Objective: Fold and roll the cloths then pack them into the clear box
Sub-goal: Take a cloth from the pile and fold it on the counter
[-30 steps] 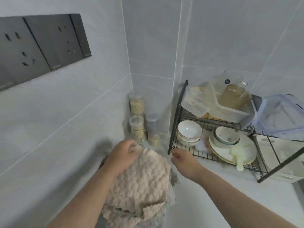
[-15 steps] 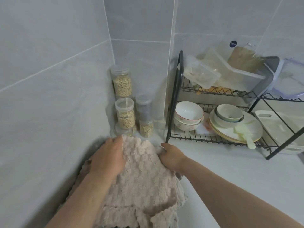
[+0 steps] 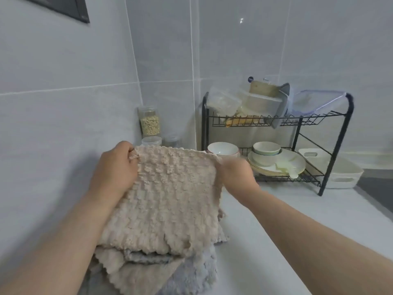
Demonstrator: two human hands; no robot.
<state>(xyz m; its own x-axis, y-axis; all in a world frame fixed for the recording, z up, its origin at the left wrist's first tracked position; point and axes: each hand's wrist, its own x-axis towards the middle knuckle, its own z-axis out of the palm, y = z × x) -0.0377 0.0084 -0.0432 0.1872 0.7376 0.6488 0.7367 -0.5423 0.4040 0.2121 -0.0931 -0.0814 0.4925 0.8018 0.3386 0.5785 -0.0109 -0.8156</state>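
Observation:
A beige bumpy cloth [image 3: 170,196] hangs stretched between both hands above the counter. My left hand [image 3: 116,169] pinches its top left corner and my right hand [image 3: 236,173] grips its top right corner; the right hand is blurred. Beneath it lies a pile with another beige cloth [image 3: 131,275] and a grey cloth [image 3: 191,275]. Clear plastic boxes [image 3: 225,103] sit on the top shelf of the black dish rack [image 3: 297,133].
The rack's lower shelf holds bowls [image 3: 222,149] and plates [image 3: 285,161]. Jars of grain [image 3: 150,122] stand in the tiled corner. A white basket [image 3: 336,169] sits right of the rack. Bare white counter [image 3: 297,220] spreads to the right.
Both hands have lifted the beige cloth off the pile and pulled it taut by its top corners. The camera has tilted up.

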